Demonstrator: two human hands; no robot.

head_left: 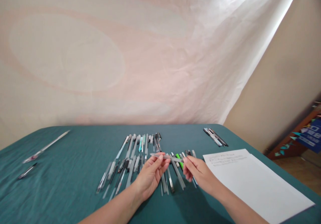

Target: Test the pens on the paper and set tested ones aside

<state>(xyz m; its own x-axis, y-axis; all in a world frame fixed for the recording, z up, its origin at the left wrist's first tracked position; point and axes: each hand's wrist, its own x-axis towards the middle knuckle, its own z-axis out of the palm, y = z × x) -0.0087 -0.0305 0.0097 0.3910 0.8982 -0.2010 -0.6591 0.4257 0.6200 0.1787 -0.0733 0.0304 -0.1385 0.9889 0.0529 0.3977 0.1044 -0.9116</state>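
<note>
The left hand [151,174] and right hand [197,173] are pinching a translucent pen [176,159] above clustered pens [130,173]. Rightward, handwritten paper [253,183] is lying near the right edge of the green tablecloth [72,173]; leftward, open cloth is stretching toward a short pen [27,171].

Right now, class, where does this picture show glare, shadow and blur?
Head view: bright glare at the upper right of the pale hanging cloth; head view: soft shadow on the green tablecloth, below the right hand; head view: writing too blurred to read.
</note>
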